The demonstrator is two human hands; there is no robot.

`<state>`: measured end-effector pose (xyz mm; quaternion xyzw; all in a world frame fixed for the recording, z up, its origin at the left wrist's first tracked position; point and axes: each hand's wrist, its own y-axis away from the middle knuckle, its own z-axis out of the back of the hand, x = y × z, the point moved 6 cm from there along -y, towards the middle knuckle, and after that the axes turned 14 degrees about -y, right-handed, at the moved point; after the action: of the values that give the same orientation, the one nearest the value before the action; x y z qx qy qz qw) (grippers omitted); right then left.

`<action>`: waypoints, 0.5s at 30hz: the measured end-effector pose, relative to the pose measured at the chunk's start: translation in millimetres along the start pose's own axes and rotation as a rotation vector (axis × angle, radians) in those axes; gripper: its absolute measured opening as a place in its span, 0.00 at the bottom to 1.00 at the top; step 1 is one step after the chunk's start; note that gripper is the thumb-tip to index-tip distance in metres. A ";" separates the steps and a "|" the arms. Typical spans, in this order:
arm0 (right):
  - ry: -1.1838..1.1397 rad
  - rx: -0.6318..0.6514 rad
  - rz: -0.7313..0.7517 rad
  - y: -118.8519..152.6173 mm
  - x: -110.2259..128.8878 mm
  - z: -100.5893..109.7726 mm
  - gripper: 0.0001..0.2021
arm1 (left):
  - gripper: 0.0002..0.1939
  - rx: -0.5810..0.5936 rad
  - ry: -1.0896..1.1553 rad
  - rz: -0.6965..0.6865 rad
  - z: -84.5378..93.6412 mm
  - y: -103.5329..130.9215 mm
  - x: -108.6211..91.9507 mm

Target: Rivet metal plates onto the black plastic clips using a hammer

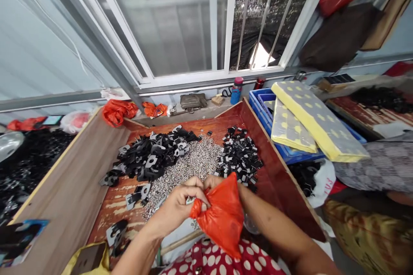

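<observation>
An orange-red plastic bag (pixel 222 215), bunched into a twisted neck at its left end, hangs in front of my chest. My left hand (pixel 189 197) pinches that neck between thumb and fingers. Behind the bag, my right hand (pixel 213 181) is partly hidden, its curled fingers meeting the left hand at the gathered plastic. What the bag contains cannot be made out. Just beyond my hands lies a spread of small shiny metal pieces (pixel 200 157). Black clip-like parts (pixel 151 154) are heaped to their left, and smaller black pieces (pixel 240 154) to their right.
A worn reddish wooden tray-like bench (pixel 209 125) with raised side boards surrounds the piles. Yellow-edged grey packs (pixel 319 120) rest on a blue crate (pixel 254 94) at right. A bottle (pixel 237 91) and a pouch (pixel 193 101) stand near the window. Another person's patterned clothing (pixel 374 163) shows at right.
</observation>
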<state>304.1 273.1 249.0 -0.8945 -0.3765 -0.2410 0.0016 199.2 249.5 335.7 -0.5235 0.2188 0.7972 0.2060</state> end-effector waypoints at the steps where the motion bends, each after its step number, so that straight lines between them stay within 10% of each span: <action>1: 0.066 0.041 -0.011 0.8 12.1 0.4 0.16 | 0.13 0.036 -0.015 0.002 -0.5 2.9 0.0; 5: 0.442 0.236 -0.026 10.1 40.3 -14.2 0.08 | 0.10 0.013 -0.148 0.029 -2.0 9.4 15.5; 10: 1.445 0.581 0.253 13.9 49.1 -53.1 0.11 | 0.12 0.110 -0.435 -0.009 -15.0 10.9 22.6; 15: 1.662 0.620 0.230 -1.2 54.7 -68.1 0.10 | 0.14 0.079 -0.667 -0.028 -14.9 6.1 20.0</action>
<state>306.8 298.2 332.6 -0.4228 -0.2102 -0.6971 0.5395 199.5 238.1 312.7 -0.2283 0.1627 0.9128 0.2971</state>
